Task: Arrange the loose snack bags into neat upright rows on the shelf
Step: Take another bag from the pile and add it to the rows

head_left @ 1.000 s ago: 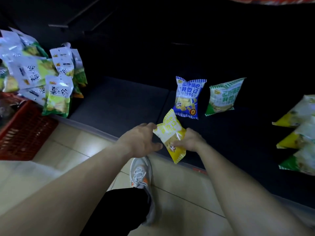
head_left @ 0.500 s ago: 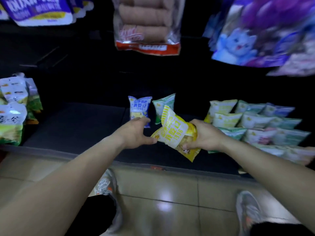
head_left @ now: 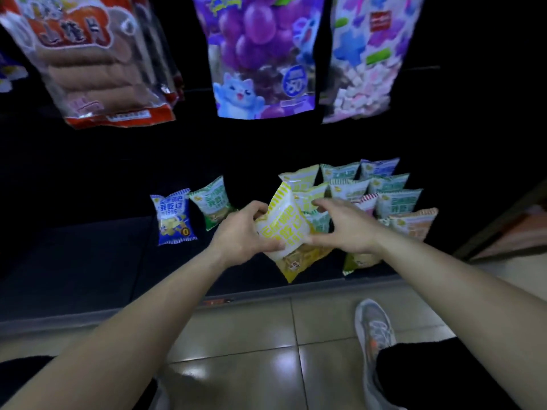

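A yellow snack bag point(head_left: 288, 229) is held above the front of the dark bottom shelf point(head_left: 88, 261). My left hand point(head_left: 245, 232) grips its left side and my right hand point(head_left: 344, 224) pinches its right edge. Just behind and to the right stand rows of several upright bags point(head_left: 384, 190) in green, yellow, blue and orange. A blue bag point(head_left: 174, 216) and a green bag point(head_left: 213, 204) stand apart on the shelf to the left. The bag's lower yellow end hangs below my hands.
Large packs hang above the shelf: a red-trimmed biscuit pack point(head_left: 97, 63), a purple grape candy pack point(head_left: 260, 54) and a marshmallow pack point(head_left: 364, 60). Tiled floor point(head_left: 251, 344) and my right shoe point(head_left: 374, 329) lie below the shelf edge.
The view swung right and upward, bringing the standing rows and hanging packs into sight. Both hands carried the yellow bag rightward to the rows, and the left hand now grips it.
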Demonstrator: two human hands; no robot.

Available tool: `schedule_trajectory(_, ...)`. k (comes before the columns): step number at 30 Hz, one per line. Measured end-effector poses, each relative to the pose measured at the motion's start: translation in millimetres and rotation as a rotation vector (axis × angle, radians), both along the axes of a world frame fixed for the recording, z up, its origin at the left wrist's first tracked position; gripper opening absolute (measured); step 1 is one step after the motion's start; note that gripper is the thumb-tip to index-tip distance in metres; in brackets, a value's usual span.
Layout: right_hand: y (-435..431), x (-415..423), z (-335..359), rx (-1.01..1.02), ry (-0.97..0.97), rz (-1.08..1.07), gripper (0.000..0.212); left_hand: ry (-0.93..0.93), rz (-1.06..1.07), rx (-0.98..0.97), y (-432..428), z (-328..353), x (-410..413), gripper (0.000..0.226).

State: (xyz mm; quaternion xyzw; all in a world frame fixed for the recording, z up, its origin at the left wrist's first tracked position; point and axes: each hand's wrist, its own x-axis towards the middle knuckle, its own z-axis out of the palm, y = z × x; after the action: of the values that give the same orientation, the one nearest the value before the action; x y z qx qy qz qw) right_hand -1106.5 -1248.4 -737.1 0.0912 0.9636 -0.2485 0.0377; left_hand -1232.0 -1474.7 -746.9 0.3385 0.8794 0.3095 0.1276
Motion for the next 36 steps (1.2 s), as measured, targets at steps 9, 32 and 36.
schedule_trajectory(9,119,46,-31,0.078,-0.361,-0.251,0.075,0.278,-0.147,-0.422,106,-81,-8,0.086)
schedule_trajectory(32,124,49,-45,0.099,-0.476,-0.246,0.073,0.209,-0.19,-0.458,154,-161,-4,0.08)
schedule_trajectory(36,121,45,-44,0.088,-0.466,-0.245,0.073,0.25,-0.16,-0.451,153,-161,1,0.079)
